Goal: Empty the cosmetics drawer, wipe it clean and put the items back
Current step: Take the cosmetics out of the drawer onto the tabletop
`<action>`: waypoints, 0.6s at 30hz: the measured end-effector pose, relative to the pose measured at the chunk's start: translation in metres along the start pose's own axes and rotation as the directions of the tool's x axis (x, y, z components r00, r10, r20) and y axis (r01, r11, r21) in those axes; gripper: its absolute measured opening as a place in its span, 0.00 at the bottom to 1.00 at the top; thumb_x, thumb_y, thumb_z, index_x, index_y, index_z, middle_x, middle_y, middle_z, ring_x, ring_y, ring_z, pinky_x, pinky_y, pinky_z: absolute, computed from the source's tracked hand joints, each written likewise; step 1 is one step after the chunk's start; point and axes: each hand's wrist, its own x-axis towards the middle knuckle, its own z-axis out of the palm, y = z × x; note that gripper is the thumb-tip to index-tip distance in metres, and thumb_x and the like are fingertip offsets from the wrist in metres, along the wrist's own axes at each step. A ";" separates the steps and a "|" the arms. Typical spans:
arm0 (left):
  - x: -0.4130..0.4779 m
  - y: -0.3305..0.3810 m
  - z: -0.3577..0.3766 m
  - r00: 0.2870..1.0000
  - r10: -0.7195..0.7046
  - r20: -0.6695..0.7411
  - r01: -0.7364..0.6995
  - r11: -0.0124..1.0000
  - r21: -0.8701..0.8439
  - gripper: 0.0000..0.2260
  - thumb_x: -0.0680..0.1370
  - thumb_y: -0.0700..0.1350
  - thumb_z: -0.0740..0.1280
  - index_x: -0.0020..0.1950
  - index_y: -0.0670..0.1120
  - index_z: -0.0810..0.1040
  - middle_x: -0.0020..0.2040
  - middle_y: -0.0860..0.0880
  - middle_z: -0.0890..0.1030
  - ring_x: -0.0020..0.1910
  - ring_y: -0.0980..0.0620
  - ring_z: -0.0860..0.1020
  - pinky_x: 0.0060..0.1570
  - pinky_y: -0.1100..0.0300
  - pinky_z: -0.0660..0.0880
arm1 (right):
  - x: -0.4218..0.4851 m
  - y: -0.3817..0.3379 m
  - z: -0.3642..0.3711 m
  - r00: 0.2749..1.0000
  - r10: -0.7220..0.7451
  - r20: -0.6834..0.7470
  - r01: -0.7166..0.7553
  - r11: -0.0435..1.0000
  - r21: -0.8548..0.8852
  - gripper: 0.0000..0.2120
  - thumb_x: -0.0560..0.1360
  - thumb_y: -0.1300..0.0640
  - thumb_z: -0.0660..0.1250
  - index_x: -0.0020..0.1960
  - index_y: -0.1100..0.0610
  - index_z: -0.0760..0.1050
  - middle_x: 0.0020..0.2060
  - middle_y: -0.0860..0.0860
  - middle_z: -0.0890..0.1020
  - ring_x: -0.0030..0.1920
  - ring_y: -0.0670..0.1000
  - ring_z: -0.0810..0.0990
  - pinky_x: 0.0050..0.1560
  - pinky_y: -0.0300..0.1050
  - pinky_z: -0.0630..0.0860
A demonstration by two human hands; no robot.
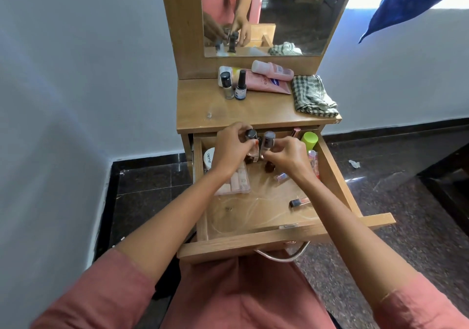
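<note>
Gripping black-capped bottle in left hand, grey-capped bottle in right hand, near drawer back edge, open floor toward front

The left hand wraps the dark-capped bottle so that little but its cap shows; the right hand pinches the grey-capped bottle and hides its body; a white jar sits half behind the left wrist; the clear box slips under that forearm; the back of the drawer lies in shadow under the tabletop; the mirror and a blue cloth run off the top edge; a white scrap on the floor is too small to name.
</note>
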 end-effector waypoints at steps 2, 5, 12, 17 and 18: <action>0.006 0.009 -0.006 0.999 0.051 -0.015 -0.051 0.999 0.007 0.12 0.72 0.38 0.71 0.54 0.42 0.78 0.50 0.48 0.81 0.47 0.56 0.77 0.50 0.65 0.74 | 0.005 -0.009 -0.005 0.997 -0.045 -0.063 0.049 0.997 0.057 0.09 0.69 0.55 0.70 0.43 0.60 0.83 0.40 0.57 0.85 0.41 0.51 0.83 0.41 0.47 0.78; 0.018 0.021 -0.012 0.993 0.109 -0.039 -0.107 0.993 0.045 0.12 0.71 0.38 0.71 0.54 0.42 0.78 0.50 0.48 0.81 0.49 0.55 0.77 0.51 0.65 0.74 | 0.016 -0.021 -0.012 0.987 -0.088 -0.133 0.106 0.985 0.135 0.10 0.70 0.55 0.71 0.47 0.59 0.82 0.40 0.51 0.84 0.36 0.40 0.79 0.33 0.27 0.74; 0.052 0.035 -0.015 0.982 0.173 -0.082 -0.160 0.977 0.144 0.12 0.72 0.38 0.70 0.54 0.42 0.79 0.52 0.46 0.81 0.52 0.53 0.78 0.53 0.60 0.75 | 0.045 -0.038 -0.016 0.981 -0.118 -0.155 0.141 0.978 0.151 0.10 0.72 0.57 0.69 0.51 0.61 0.81 0.42 0.51 0.81 0.38 0.42 0.76 0.32 0.25 0.70; 0.067 0.032 -0.011 0.981 0.159 -0.112 -0.139 0.976 0.168 0.12 0.73 0.36 0.68 0.56 0.42 0.79 0.54 0.46 0.81 0.53 0.52 0.78 0.48 0.65 0.72 | 0.062 -0.041 -0.009 0.983 -0.121 -0.137 0.138 0.982 0.126 0.12 0.72 0.58 0.68 0.53 0.63 0.80 0.48 0.55 0.83 0.44 0.45 0.77 0.36 0.31 0.67; 0.068 0.031 -0.012 0.979 0.158 -0.128 -0.137 0.977 0.162 0.12 0.73 0.36 0.67 0.56 0.42 0.79 0.54 0.46 0.81 0.54 0.51 0.78 0.48 0.66 0.71 | 0.064 -0.042 -0.007 0.983 -0.123 -0.137 0.140 0.983 0.117 0.12 0.72 0.58 0.68 0.53 0.63 0.80 0.48 0.56 0.83 0.45 0.45 0.77 0.39 0.32 0.68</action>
